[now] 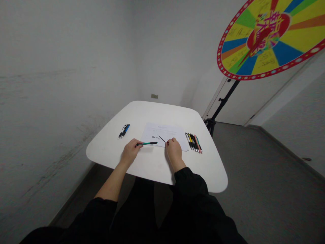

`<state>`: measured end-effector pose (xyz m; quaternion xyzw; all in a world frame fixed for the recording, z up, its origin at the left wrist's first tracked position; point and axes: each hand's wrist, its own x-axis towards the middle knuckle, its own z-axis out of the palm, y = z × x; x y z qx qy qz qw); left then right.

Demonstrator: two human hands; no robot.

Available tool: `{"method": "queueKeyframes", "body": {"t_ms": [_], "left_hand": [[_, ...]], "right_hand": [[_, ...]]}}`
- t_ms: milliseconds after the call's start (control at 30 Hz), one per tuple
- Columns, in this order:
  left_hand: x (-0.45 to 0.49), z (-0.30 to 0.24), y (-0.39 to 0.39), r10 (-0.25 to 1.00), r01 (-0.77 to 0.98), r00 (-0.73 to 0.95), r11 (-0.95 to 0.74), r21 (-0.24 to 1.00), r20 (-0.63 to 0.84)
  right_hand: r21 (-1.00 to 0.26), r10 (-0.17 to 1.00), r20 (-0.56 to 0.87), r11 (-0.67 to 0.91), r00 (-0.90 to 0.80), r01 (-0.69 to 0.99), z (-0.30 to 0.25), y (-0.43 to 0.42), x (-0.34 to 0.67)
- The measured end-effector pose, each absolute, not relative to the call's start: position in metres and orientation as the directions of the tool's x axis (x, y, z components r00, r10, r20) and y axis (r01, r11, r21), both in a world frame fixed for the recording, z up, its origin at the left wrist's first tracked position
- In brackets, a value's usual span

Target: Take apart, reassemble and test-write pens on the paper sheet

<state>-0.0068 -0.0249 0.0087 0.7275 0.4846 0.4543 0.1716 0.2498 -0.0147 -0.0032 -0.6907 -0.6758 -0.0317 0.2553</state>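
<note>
My left hand (130,151) is closed round the end of a green pen barrel (148,143) that points right, just above the white table (152,166). My right hand (173,148) pinches a thin dark refill (161,139) that slants up and left over a sheet of paper (165,134). Two small metal parts (155,137) lie on the paper just beyond the pen. Both hands rest near the table's middle, a short gap between them.
Two pens, one blue, (124,131) lie at the left of the table. A row of several coloured pens (193,142) lies right of the paper. A colourful prize wheel (269,37) on a black stand (220,105) rises at the right, over grey floor.
</note>
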Motion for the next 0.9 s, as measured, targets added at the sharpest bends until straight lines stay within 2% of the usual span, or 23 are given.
{"method": "queueKeyframes", "body": {"t_ms": [567,767,900], "left_hand": [[-0.0066,0.0091,-0.0258,0.858,0.549,0.120,-0.477,0.686,0.500],[-0.0070,0.0080,-0.0247,0.866,0.553,0.111,-0.462,0.694,0.488],[-0.0069,0.0089,-0.0248,0.862,0.549,0.105,-0.467,0.694,0.496]], "right_hand": [[-0.269,0.903,0.427,0.090,0.035,0.959,-0.0124,-0.0109,0.2565],[-0.401,0.885,0.463,0.160,0.049,0.902,-0.0100,-0.0146,0.2594],[-0.578,0.880,0.470,0.248,0.069,0.777,-0.0079,-0.0150,0.2598]]}}
